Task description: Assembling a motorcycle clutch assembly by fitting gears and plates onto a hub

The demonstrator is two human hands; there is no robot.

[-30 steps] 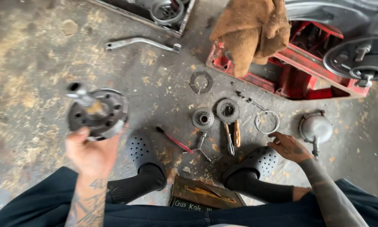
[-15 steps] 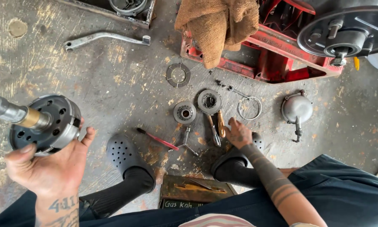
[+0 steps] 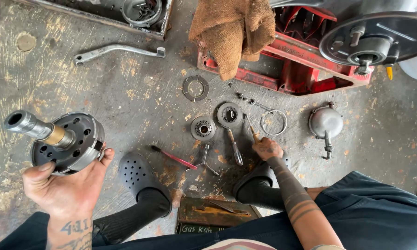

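Fingers of the left hand point(image 3: 65, 185) curl up around the rim of a round dark metal clutch drum with a threaded steel shaft point(image 3: 65, 139), cupping it from below, thumb at its near edge. Half a second ago the drum sat lower and further left in the head view; it now stands higher, its shaft tilted up-left. Fingertips of the right hand point(image 3: 266, 149) are pressed together, pinching the wooden handle of a screwdriver point(image 3: 254, 133) on the concrete floor point(image 3: 125, 88); earlier that hand lay flatter beside it. Just left of the screwdriver lie a second dark-handled screwdriver point(image 3: 235, 147), two round toothed steel discs point(image 3: 203, 128), and a red-handled brush point(image 3: 173, 158). A wire ring point(image 3: 274, 122) lies right of the screwdriver, the drum well to its left.
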